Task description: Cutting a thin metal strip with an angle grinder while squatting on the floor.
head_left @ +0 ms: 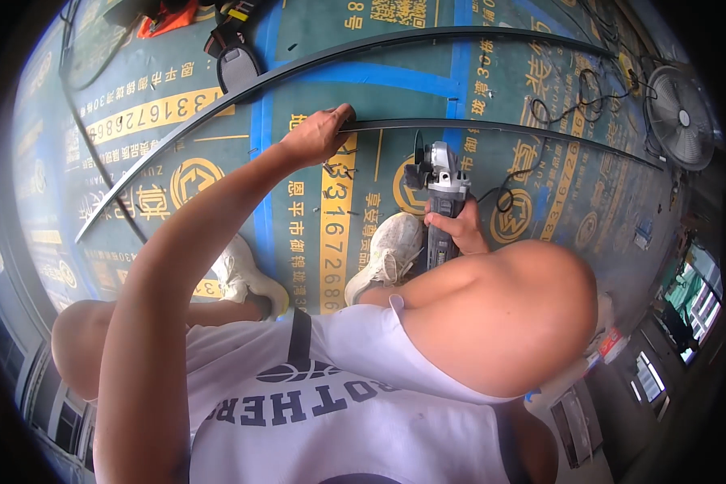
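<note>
I have left hand (pixel 321 135) closed around dark strip (pixel 476 126), right hand (pixel 460 227) wrapped round grinder (pixel 447 194), disc (pixel 419 150) near strip.

Indoor renovation site, by the look of it. Floor's under printed green protective sheeting (pixel 411 101), with bands of blue tape (pixel 363 74) across it. Angle grinder (pixel 448 185) and long dark strips (pixel 492 126) down at floor level, loose black cables (pixel 85 133) trailing about, round grey fan (pixel 681 117) off to the right. Bright opening (pixel 702 302) at the far right edge, details blurred.
</note>
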{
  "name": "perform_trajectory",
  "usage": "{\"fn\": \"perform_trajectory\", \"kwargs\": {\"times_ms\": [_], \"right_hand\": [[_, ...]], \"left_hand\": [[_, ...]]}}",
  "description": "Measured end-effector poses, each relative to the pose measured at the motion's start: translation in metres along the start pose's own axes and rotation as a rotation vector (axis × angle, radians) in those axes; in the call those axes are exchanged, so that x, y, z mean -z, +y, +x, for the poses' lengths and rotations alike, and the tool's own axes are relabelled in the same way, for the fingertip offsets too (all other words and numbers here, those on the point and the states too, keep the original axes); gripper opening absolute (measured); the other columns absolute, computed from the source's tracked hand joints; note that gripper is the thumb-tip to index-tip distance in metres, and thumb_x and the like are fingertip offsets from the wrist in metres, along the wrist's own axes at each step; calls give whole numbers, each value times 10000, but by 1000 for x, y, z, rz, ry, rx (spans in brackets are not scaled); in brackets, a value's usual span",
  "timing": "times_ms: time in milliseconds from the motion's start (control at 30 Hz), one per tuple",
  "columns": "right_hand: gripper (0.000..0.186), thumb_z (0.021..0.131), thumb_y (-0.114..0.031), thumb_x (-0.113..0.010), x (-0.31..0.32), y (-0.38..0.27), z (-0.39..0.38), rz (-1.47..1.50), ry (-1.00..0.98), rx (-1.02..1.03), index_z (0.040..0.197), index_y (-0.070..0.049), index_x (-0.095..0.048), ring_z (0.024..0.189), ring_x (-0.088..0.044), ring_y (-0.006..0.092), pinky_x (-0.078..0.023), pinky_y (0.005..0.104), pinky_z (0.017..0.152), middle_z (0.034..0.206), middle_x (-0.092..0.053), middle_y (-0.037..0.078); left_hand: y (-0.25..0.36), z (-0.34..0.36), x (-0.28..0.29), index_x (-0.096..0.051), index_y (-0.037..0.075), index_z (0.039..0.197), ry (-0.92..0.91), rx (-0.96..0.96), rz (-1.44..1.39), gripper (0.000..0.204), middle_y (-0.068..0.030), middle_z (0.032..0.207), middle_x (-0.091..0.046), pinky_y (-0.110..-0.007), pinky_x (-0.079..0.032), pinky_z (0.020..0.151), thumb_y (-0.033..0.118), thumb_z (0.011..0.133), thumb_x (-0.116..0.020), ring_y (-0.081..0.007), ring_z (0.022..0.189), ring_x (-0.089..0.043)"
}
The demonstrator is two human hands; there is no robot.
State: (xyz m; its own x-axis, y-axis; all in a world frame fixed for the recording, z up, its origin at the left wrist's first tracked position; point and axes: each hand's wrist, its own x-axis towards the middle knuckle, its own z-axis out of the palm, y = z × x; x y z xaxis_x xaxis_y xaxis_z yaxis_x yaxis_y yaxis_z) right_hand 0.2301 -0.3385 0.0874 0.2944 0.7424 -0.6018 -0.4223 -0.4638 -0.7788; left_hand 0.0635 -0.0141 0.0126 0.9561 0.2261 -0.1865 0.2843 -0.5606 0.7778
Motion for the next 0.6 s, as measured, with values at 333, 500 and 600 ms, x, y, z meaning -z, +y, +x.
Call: {"fn": "perform_trajectory", "kwargs": {"times_ms": [333,500,600], "right_hand": [[620,650,-197,-886,-54,7,12,-873,415,170,1168,22,-625,969,-728,455,-574,498,833,1054,-739,256],[656,653,-176,-881,-65,10,20,-859,417,163,1215,13,-600,994,-718,460,-569,498,844,1072,-727,258],[667,656,-166,-877,-65,5,22,-855,419,195,1234,9,-594,995,-714,456,-565,496,853,1077,-722,254]], "left_hand": [[-22,-33,3,-655,-23,1166,191,49,-122,255,-239,1106,-703,-495,-562,870,145,973,-667,-467,1010,-673],[-18,-33,5,-670,-26,1165,178,66,-149,252,-231,1090,-712,-485,-566,869,164,999,-652,-455,1007,-678],[-19,-32,6,-678,-31,1141,177,53,-163,240,-230,1044,-725,-475,-568,861,167,1010,-644,-447,982,-690]]}}
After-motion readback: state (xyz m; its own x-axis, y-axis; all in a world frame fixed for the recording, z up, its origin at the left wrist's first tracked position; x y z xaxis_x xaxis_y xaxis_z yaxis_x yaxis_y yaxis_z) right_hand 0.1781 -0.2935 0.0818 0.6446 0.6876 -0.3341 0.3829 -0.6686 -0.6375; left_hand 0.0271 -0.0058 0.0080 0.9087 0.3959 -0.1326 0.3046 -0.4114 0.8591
